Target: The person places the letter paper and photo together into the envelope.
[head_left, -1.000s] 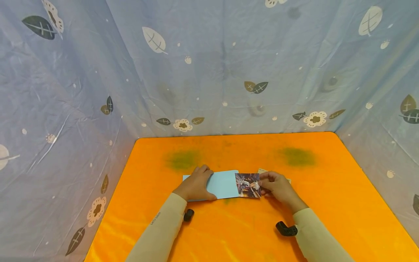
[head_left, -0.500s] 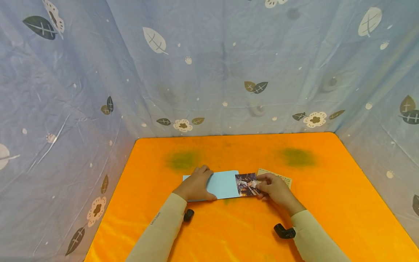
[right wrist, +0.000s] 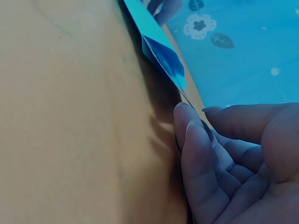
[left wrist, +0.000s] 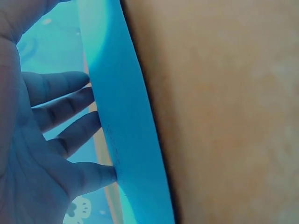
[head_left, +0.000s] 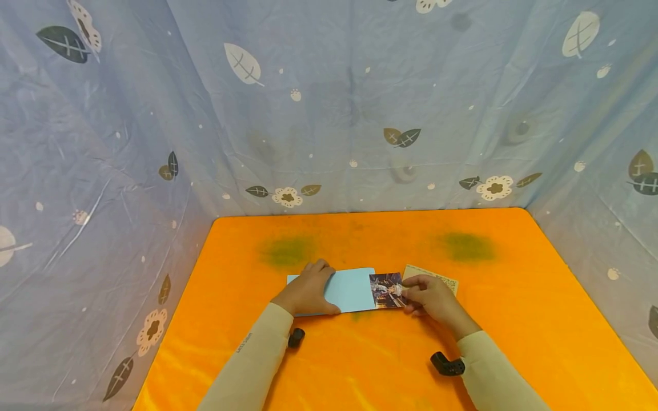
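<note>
A blue cloth backdrop (head_left: 329,103) printed with leaves and flowers hangs on three sides of the orange table (head_left: 514,319), which takes up the whole lower part of the head view. Two dull green patches mark the table's far half, beyond everything else on it.

Near the middle of the table lies a light blue envelope (head_left: 349,290), flat, its long side running left to right. The person's left hand (head_left: 307,292) lies on the envelope's left end, palm down with the fingers nearly straight and spread, pressing it to the table; the left wrist view shows those fingers (left wrist: 60,86) laid out along the blue paper, curled round nothing.

At the envelope's right end a photo (head_left: 385,290) sticks out of the opening, partly inside and partly bare, lying flat in line with the envelope. The right hand (head_left: 429,297) is at the photo's right edge, its fingers bent and pinching that edge between thumb and fingertips; in the right wrist view the fingertips (right wrist: 189,135) meet on the thin edge just off the envelope's open mouth.

Just beyond the right hand, to the right of the photo, a pale patterned card (head_left: 437,278) lies flat on the table, partly hidden by the hand.
</note>
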A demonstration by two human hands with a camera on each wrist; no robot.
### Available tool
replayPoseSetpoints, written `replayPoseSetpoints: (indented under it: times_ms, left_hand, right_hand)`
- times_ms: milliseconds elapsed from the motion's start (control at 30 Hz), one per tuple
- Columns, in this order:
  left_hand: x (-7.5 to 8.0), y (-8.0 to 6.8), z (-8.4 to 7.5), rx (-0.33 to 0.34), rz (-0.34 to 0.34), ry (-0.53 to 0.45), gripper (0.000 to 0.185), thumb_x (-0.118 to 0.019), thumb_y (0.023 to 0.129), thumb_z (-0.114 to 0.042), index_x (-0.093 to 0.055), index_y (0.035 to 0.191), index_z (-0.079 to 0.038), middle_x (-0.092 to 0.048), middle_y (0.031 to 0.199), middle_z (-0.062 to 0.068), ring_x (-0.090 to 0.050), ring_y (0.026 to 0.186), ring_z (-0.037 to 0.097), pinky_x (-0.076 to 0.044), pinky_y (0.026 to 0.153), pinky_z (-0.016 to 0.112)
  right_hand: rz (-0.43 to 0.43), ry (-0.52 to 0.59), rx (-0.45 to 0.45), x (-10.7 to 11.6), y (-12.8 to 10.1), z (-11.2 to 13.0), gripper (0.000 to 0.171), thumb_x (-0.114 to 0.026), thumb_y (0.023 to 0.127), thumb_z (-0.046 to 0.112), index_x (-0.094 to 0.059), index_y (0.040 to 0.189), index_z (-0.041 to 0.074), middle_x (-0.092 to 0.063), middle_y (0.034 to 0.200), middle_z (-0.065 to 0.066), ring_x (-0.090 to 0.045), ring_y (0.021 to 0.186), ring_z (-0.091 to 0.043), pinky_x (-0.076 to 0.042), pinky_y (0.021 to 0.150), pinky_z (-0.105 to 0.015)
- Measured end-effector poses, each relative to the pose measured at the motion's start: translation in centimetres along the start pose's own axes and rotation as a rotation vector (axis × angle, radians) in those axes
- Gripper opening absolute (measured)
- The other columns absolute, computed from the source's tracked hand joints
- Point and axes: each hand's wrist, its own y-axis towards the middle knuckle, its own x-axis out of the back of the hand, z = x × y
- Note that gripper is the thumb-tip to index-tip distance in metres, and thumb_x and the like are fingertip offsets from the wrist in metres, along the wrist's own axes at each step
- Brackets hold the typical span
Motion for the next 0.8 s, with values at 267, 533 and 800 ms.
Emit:
replayPoseSetpoints:
  times_ms: [267,533,800]
  left_hand:
    - [-0.01,0.0,0.02,0.001,0.001,-0.005,0.094,-0.093,0.081,-0.054,-0.059,0.154,-0.007,-0.051,0.147,0.005,-0.049,0.127,0.025,-0.053,0.101,0.039]
    - [0.04,-0.02,-0.03,0.004,0.003,-0.009,0.094,-0.093,0.081,-0.055,-0.058,0.154,-0.007,-0.051,0.148,0.005,-0.049,0.127,0.025,-0.053,0.101,0.039]
    - [0.04,-0.07,-0.02,0.007,0.001,-0.008,0.094,-0.093,0.081,-0.054,-0.058,0.154,-0.007,-0.051,0.148,0.005,-0.049,0.128,0.025,-0.053,0.102,0.039]
  right_hand:
    - [0.019,0.004,0.012,-0.53,0.4,-0.11,0.034,-0.064,0.109,0.002,-0.059,0.138,-0.015,-0.072,0.099,-0.019,-0.074,0.075,-0.032,-0.064,0.067,-0.038]
    - [0.007,-0.007,0.011,-0.73,0.84,-0.27,0.032,-0.064,0.11,0.004,-0.062,0.136,-0.014,-0.071,0.096,-0.017,-0.074,0.075,-0.032,-0.064,0.067,-0.039]
    - [0.02,-0.021,0.019,-1.05,0.93,-0.1,0.03,-0.063,0.11,0.004,-0.063,0.135,-0.014,-0.071,0.096,-0.016,-0.074,0.075,-0.031,-0.064,0.067,-0.037]
